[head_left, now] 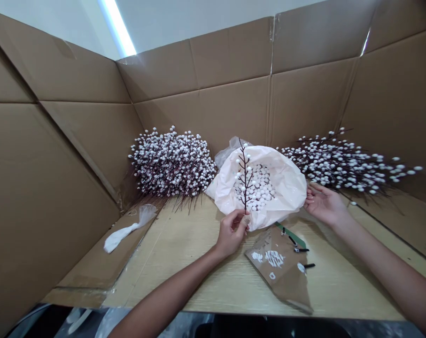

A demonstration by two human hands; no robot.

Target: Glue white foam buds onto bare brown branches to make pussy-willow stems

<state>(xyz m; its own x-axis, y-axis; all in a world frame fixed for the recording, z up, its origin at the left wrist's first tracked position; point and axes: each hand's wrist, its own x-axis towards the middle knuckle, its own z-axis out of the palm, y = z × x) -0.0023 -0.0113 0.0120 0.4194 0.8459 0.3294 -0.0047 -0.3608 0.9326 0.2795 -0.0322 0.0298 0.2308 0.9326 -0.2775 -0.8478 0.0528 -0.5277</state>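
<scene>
**Twig (245,180) held upright by the left hand (233,231), white bag (292,190) met by the right hand (324,205)**

The dark twig is pinched near its lower end between the thumb and fingers of the left hand, so that most of its length is left standing above the fingertips. A few white berries are borne on its side shoots. The twig is seen against the wide-open bag, in which loose white balls (264,190) are gathered. The bag's right edge is reached by the slightly curled fingers of the right hand; whether it is gripped cannot be told. The bag is flanked by a left bundle (172,162) and a right bundle (334,162) of berried stems. A brown board (290,288), marked with white patches, is laid in front.
</scene>
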